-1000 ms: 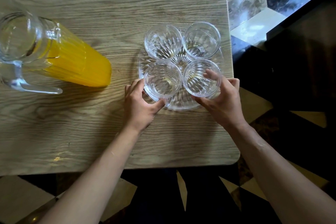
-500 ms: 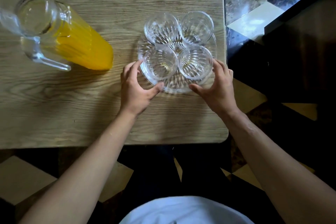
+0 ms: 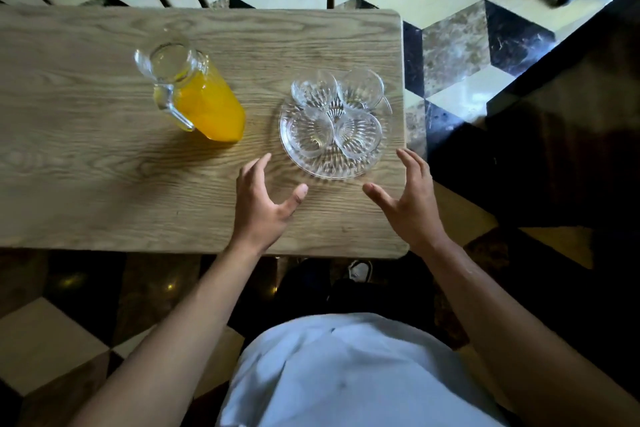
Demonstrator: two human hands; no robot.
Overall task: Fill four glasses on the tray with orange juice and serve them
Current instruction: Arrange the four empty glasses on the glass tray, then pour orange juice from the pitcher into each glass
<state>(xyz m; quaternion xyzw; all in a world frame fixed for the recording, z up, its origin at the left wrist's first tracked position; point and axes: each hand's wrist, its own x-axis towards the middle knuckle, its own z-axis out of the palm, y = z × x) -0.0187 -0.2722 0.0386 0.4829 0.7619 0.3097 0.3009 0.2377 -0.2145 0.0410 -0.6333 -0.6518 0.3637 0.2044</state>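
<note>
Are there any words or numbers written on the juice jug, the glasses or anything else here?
None: no words, numbers or labels can be read anywhere.
Juice pitcher: plain ribbed glass, no label.
Four glasses and glass tray: only cut patterns.
Wooden table: only wood grain.
White shirt: no print visible.

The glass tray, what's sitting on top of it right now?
Four clear glasses stand on the glass tray, two by two, all empty. Parts of the tray's ribbed surface under them are hard to make out.
</note>
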